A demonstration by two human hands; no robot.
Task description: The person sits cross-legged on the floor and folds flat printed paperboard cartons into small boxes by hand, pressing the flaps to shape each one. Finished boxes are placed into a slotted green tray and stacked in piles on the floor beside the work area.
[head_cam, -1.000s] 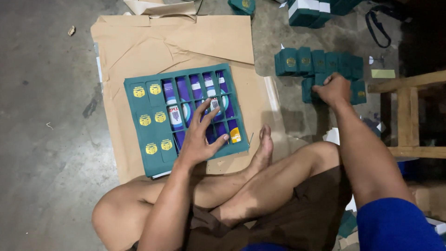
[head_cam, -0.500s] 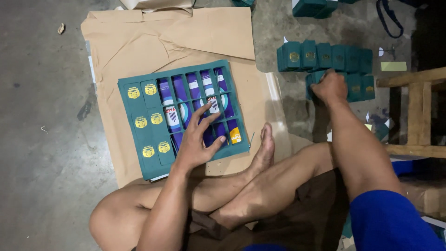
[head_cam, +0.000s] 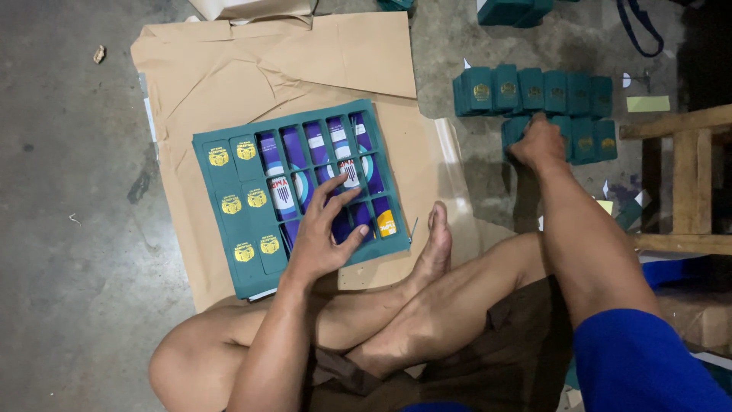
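Observation:
A flat teal pack (head_cam: pixel 229 191) of small boxes lies on brown paper (head_cam: pixel 343 61) on the floor in front of my crossed legs. Its left columns show teal box faces with gold emblems. The other columns show blue and purple faces. My left hand (head_cam: pixel 324 236) rests on the pack's lower middle, fingers spread and holding nothing. My right hand (head_cam: pixel 537 141) reaches out to the right. It is curled over one teal box in the front row of a group of loose teal boxes (head_cam: pixel 534 91) standing on the concrete.
More teal boxes (head_cam: pixel 511 9) stand at the top edge. A wooden frame (head_cam: pixel 690 183) is at the right, with paper scraps and a yellow slip (head_cam: pixel 648 103) near it. My bare foot (head_cam: pixel 436 248) lies beside the pack's right edge. Bare concrete (head_cam: pixel 69 229) is at the left.
Both hands stay where they were, the left on the pack and the right at the loose boxes. Only the view has shifted slightly.

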